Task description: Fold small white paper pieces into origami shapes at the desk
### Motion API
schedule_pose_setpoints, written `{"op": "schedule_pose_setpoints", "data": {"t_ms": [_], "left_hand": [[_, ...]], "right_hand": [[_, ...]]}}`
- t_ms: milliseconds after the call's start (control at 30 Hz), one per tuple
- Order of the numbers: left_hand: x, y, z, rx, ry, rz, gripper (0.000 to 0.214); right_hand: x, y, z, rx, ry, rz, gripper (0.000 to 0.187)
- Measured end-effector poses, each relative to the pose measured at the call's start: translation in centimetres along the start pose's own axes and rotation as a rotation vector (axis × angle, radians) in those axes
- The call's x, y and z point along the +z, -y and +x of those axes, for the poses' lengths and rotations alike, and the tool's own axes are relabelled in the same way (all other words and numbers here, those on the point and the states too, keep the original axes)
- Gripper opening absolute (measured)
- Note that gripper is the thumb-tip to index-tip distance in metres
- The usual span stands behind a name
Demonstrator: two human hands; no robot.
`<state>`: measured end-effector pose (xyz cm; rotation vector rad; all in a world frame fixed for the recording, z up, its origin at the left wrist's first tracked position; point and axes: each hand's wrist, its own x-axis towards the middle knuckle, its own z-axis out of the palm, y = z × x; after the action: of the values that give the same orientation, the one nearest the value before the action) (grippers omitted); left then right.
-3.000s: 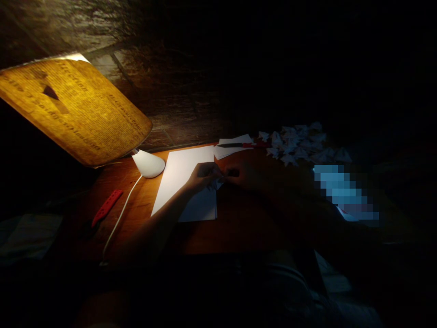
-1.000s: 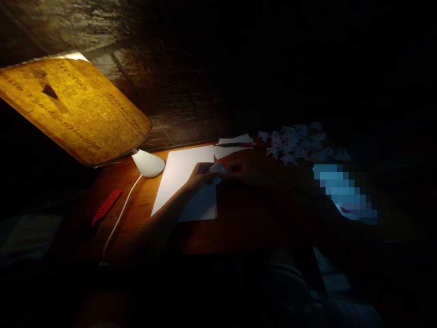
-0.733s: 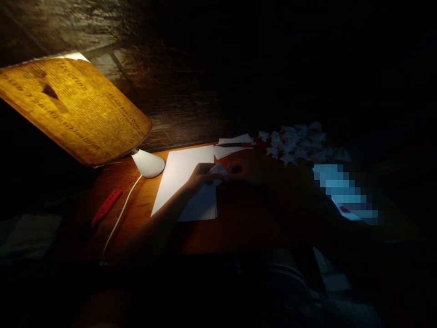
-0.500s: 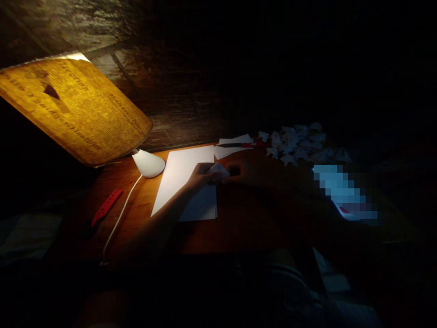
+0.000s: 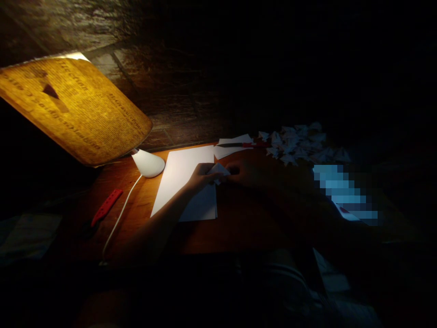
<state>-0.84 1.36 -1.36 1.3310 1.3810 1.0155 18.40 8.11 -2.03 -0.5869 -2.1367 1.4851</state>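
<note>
One small folded paper (image 5: 219,171) sits between the fingertips: the left hand (image 5: 200,176) pinches it from the left, while the right hand (image 5: 239,174) curls its fingers at the right corner, too dim to tell whether they grip. White sheets (image 5: 184,164) lie beneath the left fingers; folded paper pieces (image 5: 290,141) heap beyond the right ones

A lamp (image 5: 78,111) and wooden desk (image 5: 201,239) suggest a home.
</note>
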Motion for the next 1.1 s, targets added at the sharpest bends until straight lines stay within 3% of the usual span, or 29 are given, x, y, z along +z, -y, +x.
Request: {"op": "schedule_pose_setpoints", "data": {"t_ms": [200, 567, 1100], "left_hand": [[0.0, -0.4, -0.2, -0.001, -0.034, -0.011, 0.039], [-0.1, 0.7, 0.5, 0.054, -0.069, -0.108, 0.046], [-0.3, 1.2, 0.7, 0.076, -0.086, -0.167, 0.04]], "right_hand": [[-0.2, -0.1, -0.1, 0.027, 0.056, 0.065, 0.04], [-0.5, -0.6, 0.3, -0.014, -0.012, 0.058, 0.043], [-0.3, -1.0, 0.5, -0.053, -0.035, -0.024, 0.02]]}}
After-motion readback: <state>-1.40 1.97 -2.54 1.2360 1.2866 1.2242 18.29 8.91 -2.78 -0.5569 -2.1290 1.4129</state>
